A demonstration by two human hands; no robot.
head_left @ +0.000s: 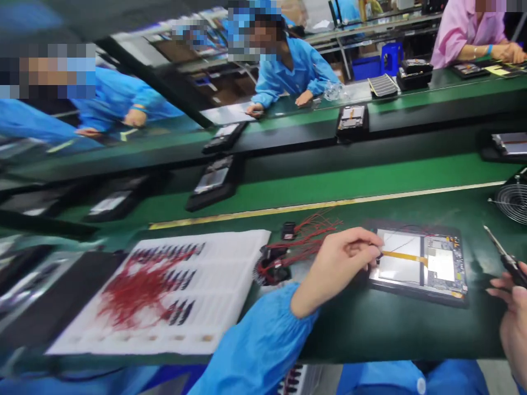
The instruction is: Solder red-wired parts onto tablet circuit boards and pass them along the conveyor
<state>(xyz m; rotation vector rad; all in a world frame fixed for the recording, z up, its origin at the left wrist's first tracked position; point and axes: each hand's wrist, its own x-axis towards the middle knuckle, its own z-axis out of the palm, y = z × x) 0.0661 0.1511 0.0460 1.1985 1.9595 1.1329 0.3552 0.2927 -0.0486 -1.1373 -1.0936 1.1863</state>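
Thumb and forefinger of the left hand (341,263) are pinched together at the opened tablet's (411,271) left edge, seemingly on a small dark part (377,257); the right hand (513,312) grips a pointed tool (509,264) right of the tablet. From my end the work looks partway: the tablet's ribbon (402,256) lies in place, I can't tell whether the dark part is fixed, and many red-wired parts (134,293) wait unfitted left of the tablet.

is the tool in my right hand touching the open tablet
Apart. In the head view, a strip of green tabletop shows between the tool and the open tablet.
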